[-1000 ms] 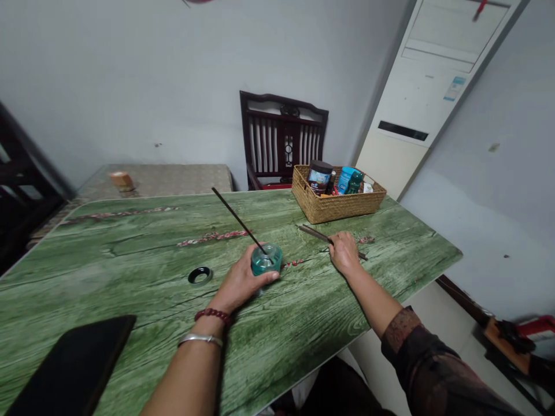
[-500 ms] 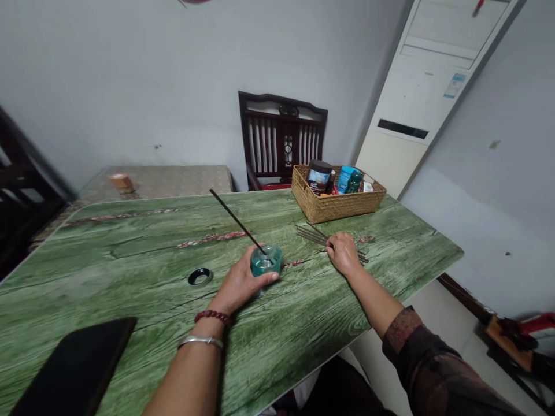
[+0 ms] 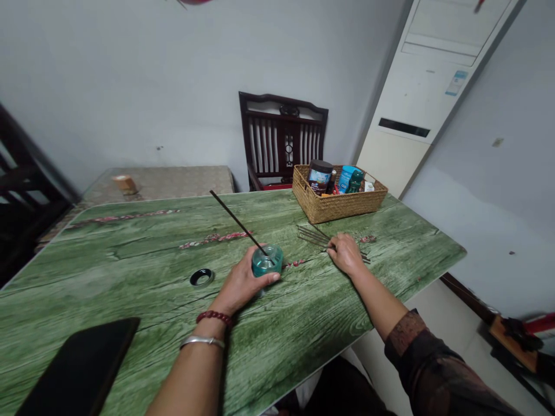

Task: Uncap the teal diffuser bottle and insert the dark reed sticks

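My left hand [image 3: 245, 277] is wrapped round a small glass diffuser bottle [image 3: 267, 263] of blue-green liquid on the table. One dark reed stick [image 3: 236, 219] leans out of the bottle's mouth, up and to the left. To the right, my right hand [image 3: 346, 254] rests over several thin dark reed sticks [image 3: 313, 234] lying on the table, its fingers curled down and pinched onto them. How many it grips is hidden under the hand. Left of my left hand lies a black ring-shaped cap [image 3: 202, 277].
A woven basket [image 3: 342, 207] with jars and bottles stands at the back right of the green wood-patterned table [image 3: 151, 260]. A black flat board or tray [image 3: 78, 364] lies at the near left. Behind the table are a dark wooden chair [image 3: 284, 138] and a low surface with an orange-and-white box [image 3: 125, 185].
Both hands keep their places, the left round the bottle and the right on the reed sticks. The whole view has shifted very slightly.
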A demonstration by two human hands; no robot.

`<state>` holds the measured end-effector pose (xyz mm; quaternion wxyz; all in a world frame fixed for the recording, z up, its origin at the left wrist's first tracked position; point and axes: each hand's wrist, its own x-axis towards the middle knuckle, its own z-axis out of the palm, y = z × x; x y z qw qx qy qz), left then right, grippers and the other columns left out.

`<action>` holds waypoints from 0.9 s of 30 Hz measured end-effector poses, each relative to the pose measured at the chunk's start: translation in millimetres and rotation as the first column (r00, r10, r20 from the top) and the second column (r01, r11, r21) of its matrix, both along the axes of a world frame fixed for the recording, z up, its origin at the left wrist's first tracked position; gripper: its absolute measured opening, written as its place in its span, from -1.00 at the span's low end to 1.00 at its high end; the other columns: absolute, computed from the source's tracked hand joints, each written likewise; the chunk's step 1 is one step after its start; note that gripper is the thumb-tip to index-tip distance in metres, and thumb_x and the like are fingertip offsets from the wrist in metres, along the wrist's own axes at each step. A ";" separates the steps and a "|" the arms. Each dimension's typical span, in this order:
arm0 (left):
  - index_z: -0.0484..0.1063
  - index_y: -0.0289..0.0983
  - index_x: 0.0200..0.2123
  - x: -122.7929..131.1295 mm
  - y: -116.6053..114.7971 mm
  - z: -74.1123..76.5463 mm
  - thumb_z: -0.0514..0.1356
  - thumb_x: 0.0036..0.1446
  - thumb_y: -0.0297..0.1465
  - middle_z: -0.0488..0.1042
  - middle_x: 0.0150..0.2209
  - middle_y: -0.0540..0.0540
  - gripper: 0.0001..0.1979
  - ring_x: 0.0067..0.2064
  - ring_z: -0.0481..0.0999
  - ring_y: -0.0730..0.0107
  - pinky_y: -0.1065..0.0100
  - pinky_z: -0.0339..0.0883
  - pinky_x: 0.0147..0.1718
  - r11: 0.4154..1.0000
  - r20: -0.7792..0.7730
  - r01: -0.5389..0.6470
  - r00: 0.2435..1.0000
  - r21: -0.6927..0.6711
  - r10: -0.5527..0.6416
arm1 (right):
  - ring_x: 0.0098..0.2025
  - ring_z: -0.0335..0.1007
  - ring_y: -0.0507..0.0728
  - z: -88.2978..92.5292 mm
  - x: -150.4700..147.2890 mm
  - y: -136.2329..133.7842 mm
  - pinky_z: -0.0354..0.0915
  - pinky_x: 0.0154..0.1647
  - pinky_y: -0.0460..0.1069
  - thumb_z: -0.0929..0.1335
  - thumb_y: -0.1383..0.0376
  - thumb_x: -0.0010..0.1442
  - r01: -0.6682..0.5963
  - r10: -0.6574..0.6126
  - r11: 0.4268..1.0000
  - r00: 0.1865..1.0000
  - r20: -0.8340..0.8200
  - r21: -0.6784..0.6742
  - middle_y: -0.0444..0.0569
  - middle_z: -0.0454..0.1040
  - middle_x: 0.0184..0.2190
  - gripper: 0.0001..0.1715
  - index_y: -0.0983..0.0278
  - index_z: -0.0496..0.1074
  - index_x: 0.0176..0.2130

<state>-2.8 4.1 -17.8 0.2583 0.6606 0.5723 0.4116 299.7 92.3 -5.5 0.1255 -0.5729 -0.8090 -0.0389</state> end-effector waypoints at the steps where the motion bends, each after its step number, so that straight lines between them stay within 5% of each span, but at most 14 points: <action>1: 0.32 -0.20 0.13 0.4 -0.3 0.6 0.39 -0.07 -0.05 0.56 0.05 -0.23 -0.27 0.07 0.55 -0.09 -0.03 0.39 0.10 1.000 0.003 0.002 1.000 -0.005 -0.002 | -0.03 0.37 0.19 0.6 0.0 -0.7 0.17 0.00 -0.01 0.36 0.25 0.31 0.001 -0.001 1.000 1.000 0.018 -0.011 0.06 0.52 -0.16 -0.81 0.25 0.57 -0.16; 7: 0.29 -0.24 0.15 3.3 -2.3 5.5 0.38 -0.06 -0.07 0.52 0.08 -0.24 -0.25 0.10 0.52 -0.05 -0.01 0.34 0.13 1.000 -0.004 0.021 1.000 -0.014 -0.021 | -0.10 0.45 0.17 12.8 -9.2 -11.8 0.19 -0.11 -0.04 0.30 0.32 0.34 -0.050 0.052 0.997 0.998 0.025 -0.055 0.09 0.56 -0.18 -0.80 0.28 0.53 -0.20; 12: 0.27 -0.26 0.16 3.1 -2.1 4.5 0.38 -0.05 -0.08 0.52 0.09 -0.24 -0.25 0.11 0.51 -0.05 0.00 0.34 0.14 0.999 -0.002 0.036 0.999 -0.009 -0.036 | -0.28 0.47 0.11 43.0 -22.4 -14.6 0.22 -0.21 -0.06 0.31 0.32 0.29 -0.118 0.113 0.993 0.930 -0.349 0.007 -0.05 0.58 -0.32 -0.85 0.24 0.49 -0.19; 17: 0.29 -0.24 0.15 2.8 -2.6 3.9 0.39 -0.06 -0.09 0.55 0.04 -0.22 -0.26 0.08 0.53 -0.05 -0.01 0.35 0.11 0.999 0.022 0.035 0.999 0.006 -0.036 | -0.31 0.48 0.09 88.6 -50.2 -18.1 0.34 -0.20 -0.03 0.37 0.25 0.19 -0.251 0.344 0.937 0.550 -0.761 0.242 -0.10 0.56 -0.34 -0.80 0.23 0.46 -0.15; 22: 0.31 -0.24 0.12 4.0 -3.4 5.6 0.40 -0.09 -0.09 0.54 0.04 -0.22 -0.27 0.07 0.54 -0.06 0.01 0.37 0.08 1.000 0.037 0.026 0.999 0.015 -0.026 | -0.37 0.47 0.03 124.0 -89.5 -37.1 0.39 -0.29 -0.05 0.42 0.19 0.20 -0.310 0.449 0.863 0.109 -0.887 0.399 -0.16 0.54 -0.37 -0.80 0.19 0.36 -0.21; 27: 0.32 -0.23 0.13 4.1 -3.3 4.6 0.40 -0.10 -0.07 0.55 0.02 -0.21 -0.25 0.06 0.54 -0.06 0.02 0.38 0.05 1.000 0.024 0.023 0.999 0.014 -0.023 | -0.35 0.46 0.02 125.4 -117.7 -46.6 0.42 -0.27 -0.05 0.42 0.18 0.23 -0.395 0.458 0.821 0.027 -0.889 0.411 -0.17 0.53 -0.35 -0.80 0.17 0.34 -0.21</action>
